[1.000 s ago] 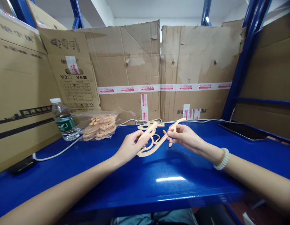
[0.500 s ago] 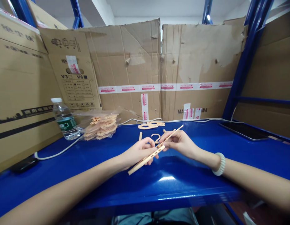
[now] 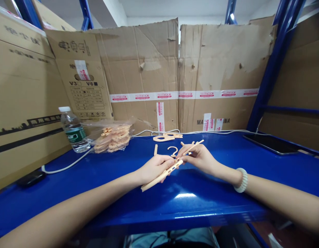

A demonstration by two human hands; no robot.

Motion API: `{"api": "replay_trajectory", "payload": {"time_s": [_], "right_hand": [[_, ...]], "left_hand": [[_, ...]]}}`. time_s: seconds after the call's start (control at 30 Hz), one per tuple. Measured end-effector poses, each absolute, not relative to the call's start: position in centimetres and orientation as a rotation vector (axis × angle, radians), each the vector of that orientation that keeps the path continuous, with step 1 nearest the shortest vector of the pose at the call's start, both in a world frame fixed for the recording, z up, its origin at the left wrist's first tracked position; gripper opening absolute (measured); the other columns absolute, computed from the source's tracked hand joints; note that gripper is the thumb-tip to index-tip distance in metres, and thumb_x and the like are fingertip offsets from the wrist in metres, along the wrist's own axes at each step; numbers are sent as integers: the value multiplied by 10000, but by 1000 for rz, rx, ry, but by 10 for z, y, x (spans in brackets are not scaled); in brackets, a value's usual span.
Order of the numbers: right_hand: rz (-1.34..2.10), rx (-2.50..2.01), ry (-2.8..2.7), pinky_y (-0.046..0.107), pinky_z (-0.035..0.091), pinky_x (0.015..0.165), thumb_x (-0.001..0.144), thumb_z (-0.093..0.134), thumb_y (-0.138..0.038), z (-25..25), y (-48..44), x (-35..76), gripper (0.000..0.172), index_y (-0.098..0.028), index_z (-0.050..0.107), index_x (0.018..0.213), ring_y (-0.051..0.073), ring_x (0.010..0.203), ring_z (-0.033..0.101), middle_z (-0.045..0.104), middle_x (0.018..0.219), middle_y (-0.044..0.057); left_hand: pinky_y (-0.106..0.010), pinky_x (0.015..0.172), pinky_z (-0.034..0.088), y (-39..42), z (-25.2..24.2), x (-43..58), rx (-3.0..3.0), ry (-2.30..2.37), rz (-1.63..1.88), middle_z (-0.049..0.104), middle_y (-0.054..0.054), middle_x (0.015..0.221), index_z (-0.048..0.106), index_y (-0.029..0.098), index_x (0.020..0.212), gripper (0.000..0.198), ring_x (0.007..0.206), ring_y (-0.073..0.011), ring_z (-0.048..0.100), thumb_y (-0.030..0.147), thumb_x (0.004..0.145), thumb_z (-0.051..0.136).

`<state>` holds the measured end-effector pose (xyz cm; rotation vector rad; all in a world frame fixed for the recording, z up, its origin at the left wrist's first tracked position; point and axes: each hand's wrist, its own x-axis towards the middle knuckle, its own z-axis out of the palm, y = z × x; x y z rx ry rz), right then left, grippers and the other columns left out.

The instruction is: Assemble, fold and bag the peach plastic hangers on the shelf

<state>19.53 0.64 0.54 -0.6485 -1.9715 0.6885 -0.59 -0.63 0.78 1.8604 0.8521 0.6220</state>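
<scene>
Between the thumb and fingers of my left hand (image 3: 153,168), a slotted bar (image 3: 158,177) is clamped at a slant, its lower end towards me, above the blue tabletop (image 3: 110,206). My right hand (image 3: 200,156) has thumb and fingers pinched together on a slim strip (image 3: 195,146), which points up and away to the right. Both sets of fingertips meet at the bar's upper end – whether the two parts are engaged there cannot be told, as the fingers cover the spot.

Step in hand, in my judgement: fitting one part to the other. The next move calls for lining up the ends and pressing evenly, without bending the strip.

Material: pale, cream-coloured, matt – plastic by appearance. Bar: straight-edged, with a row of rectangular slots near its upper end. Just beyond my fingers lies a hook (image 3: 177,150), smoothly curved on a small base; left of it, a short straight piece (image 3: 155,150). Further back, flat looped pieces (image 3: 176,135) lie overlapping. To the left, a clear, crinkled bag (image 3: 114,139) holds a heap of similar pale parts, beside a clear bottle (image 3: 74,132) with a green label. Tabletop: smooth, glossy, reflecting light. Rear: creased brown cardboard (image 3: 138,75), taped across.
</scene>
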Motion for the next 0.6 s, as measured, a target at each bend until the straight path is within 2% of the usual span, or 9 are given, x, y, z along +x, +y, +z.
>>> {"api": "replay_trajectory", "payload": {"time_s": [0.1, 0.2, 0.33, 0.5, 0.6], "right_hand": [[440, -555, -2060, 371, 523, 799, 828, 643, -290, 7, 6, 198, 142, -192, 716, 755, 187, 759, 657, 711, 746, 50], [223, -438, -2186, 398, 505, 850, 899, 541, -235, 7, 5, 202, 178, -193, 695, 821, 180, 760, 657, 714, 779, 56], [31, -348, -2255, 386, 510, 838, 927, 472, -186, 5, 5, 206, 201, -188, 666, 874, 170, 752, 644, 699, 805, 71], [-49, -292, -2275, 389, 468, 921, 937, 430, -154, 4, 5, 209, 229, -210, 651, 917, 148, 765, 640, 684, 837, 55], [-126, -278, -2296, 362, 487, 882, 940, 406, -153, 3, 7, 211, 250, -213, 648, 944, 154, 807, 636, 679, 864, 66]], "left_hand": [[-197, 386, 337, -9, 10, -6, 1997, 875, 630, 487, 45, 537, 518, 167, 718, 371, 387, -86, 445, 467, 904, 404], [-205, 434, 336, -13, 12, -6, 2113, 898, 650, 504, 42, 528, 525, 171, 711, 357, 427, -98, 451, 424, 920, 385], [-211, 493, 341, -15, 13, -5, 2236, 892, 659, 512, 33, 561, 527, 175, 710, 344, 505, -117, 467, 377, 932, 359], [-221, 548, 339, -13, 15, -5, 2329, 873, 672, 501, 24, 611, 528, 175, 702, 339, 576, -130, 459, 348, 931, 348], [-229, 577, 342, -13, 16, -5, 2342, 851, 669, 502, 24, 631, 540, 175, 723, 344, 590, -132, 449, 358, 933, 338]]}}
